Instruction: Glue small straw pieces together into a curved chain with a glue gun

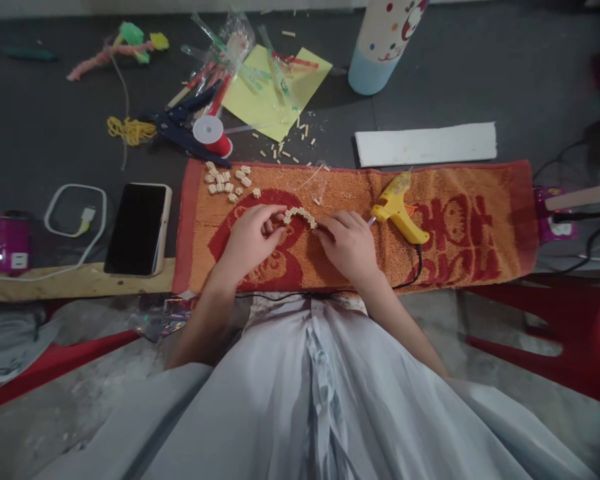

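Observation:
A curved strip of small pale wooden pieces [301, 213] arches between my hands above the orange towel [480, 267]. My left hand [254, 235] pinches its left end between thumb and fingers. At the other end, my right hand [349, 243] has its fingertips closed against the strip. Just right of that hand lies a yellow hot glue gun [399, 210], its nozzle pointing left and its black cord running along the towel's near edge. Small bundles of the pale pieces [223, 179] sit on the towel's upper left.
Behind the towel are loose wooden bits [286, 155], a red thread spool [211, 135], dark blue cutters [180, 127], a yellow paper sheet [307, 77], a white board [425, 145] and an upright bottle [380, 53]. A phone [136, 230] and white cable [103, 217] lie left.

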Demonstrator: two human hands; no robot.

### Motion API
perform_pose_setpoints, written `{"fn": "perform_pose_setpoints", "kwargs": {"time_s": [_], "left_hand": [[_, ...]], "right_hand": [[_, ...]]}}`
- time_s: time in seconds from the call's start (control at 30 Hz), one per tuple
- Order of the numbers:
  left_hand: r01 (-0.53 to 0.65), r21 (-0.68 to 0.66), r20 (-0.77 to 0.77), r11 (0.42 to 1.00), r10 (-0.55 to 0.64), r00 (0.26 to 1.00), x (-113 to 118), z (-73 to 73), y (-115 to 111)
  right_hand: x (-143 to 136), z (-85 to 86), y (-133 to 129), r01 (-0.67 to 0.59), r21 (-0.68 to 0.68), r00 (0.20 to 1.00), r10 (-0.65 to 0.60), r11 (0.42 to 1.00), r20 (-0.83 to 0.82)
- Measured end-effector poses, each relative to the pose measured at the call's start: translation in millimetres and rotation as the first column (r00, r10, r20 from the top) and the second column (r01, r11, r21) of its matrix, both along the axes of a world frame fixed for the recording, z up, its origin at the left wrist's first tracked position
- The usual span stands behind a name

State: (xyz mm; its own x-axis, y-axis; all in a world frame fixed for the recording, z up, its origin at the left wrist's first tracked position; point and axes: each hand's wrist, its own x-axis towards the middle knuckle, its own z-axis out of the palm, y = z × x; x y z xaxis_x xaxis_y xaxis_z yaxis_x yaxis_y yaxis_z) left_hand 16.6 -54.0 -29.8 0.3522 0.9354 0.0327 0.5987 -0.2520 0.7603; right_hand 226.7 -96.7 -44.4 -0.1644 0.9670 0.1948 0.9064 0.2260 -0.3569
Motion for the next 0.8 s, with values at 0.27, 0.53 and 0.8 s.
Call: {"fn": "perform_pose_setpoints", "kwargs": {"time_s": [0.27, 0.53, 0.8], "left_hand": [[-0.072, 0.083, 0.028, 0.994, 0.070, 0.997, 6.2, -0.4, -13.1], [-0.087, 0.060, 0.078, 0.994, 0.083, 0.994, 3.9, -11.7, -16.0], [-0.086, 0.065, 0.111, 0.994, 0.078, 0.991, 2.7, -16.8, -15.2]], "right_hand": [[-0.2, -1.5, -0.7, 0.020, 0.052, 0.999, -0.019, 0.998, -0.035], [-1.8, -5.2, 0.2, 0.036, 0.017, 0.999, -0.035, 0.999, -0.032], [-0.7, -6.9, -0.3, 0.032, 0.055, 0.998, -0.029, 0.998, -0.054]]}}
